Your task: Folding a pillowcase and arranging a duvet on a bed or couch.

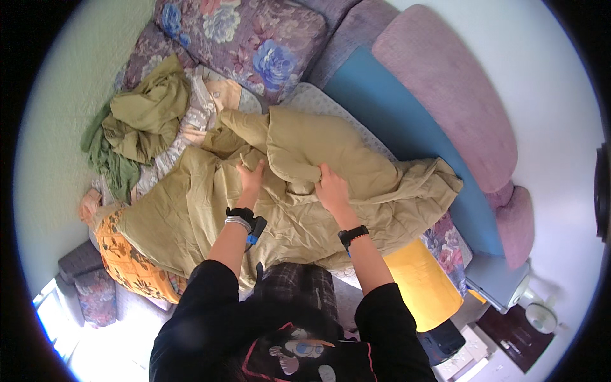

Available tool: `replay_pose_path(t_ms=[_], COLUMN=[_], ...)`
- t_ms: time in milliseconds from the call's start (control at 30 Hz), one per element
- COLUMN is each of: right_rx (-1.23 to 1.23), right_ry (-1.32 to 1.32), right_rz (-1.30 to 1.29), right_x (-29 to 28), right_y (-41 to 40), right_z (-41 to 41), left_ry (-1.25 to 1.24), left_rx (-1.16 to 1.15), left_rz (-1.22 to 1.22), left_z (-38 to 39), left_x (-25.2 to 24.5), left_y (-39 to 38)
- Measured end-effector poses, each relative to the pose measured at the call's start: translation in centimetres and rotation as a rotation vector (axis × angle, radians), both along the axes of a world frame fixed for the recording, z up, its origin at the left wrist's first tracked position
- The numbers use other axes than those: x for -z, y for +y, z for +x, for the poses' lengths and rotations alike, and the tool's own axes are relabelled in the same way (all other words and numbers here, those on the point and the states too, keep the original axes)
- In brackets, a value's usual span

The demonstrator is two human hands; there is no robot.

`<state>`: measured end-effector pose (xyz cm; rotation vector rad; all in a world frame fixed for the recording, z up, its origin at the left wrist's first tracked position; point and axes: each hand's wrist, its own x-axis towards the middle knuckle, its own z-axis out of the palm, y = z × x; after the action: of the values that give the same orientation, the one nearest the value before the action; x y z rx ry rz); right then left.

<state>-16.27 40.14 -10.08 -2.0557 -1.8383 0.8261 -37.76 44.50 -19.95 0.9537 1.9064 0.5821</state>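
A large olive-tan cloth cover [200,205], rumpled and partly filled out, spreads across the sofa before me. My left hand [251,175] grips a fold of it near the middle, thumb and fingers pinching the fabric. To the right, my right hand [331,187] is closed on the edge of a thicker, folded-over part of the same cloth. Under the cloth's far edge a pale quilted pad [320,98] shows. A crumpled green cloth [148,112] lies in a heap at the upper left, apart from both hands.
Floral cushions [248,43] stand at the back. A blue panel [391,100] and the pink sofa backrest [448,90] curve along the right. An orange patterned fabric [126,253] lies lower left, a yellow cushion [422,281] lower right. A white fan [540,317] stands beyond.
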Motion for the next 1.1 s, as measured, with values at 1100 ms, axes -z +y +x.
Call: replay_pose_path(t_ms=[1100], right_rx=[-0.219], right_ry=[-0.003], right_rz=[0.368], right_x=[-16.6], right_y=[-13.5], right_z=[-4.0], left_ry=[-0.962], left_rx=[0.319], left_rz=[-0.169], left_z=[-4.2], left_x=[-24.6], left_y=[-10.9])
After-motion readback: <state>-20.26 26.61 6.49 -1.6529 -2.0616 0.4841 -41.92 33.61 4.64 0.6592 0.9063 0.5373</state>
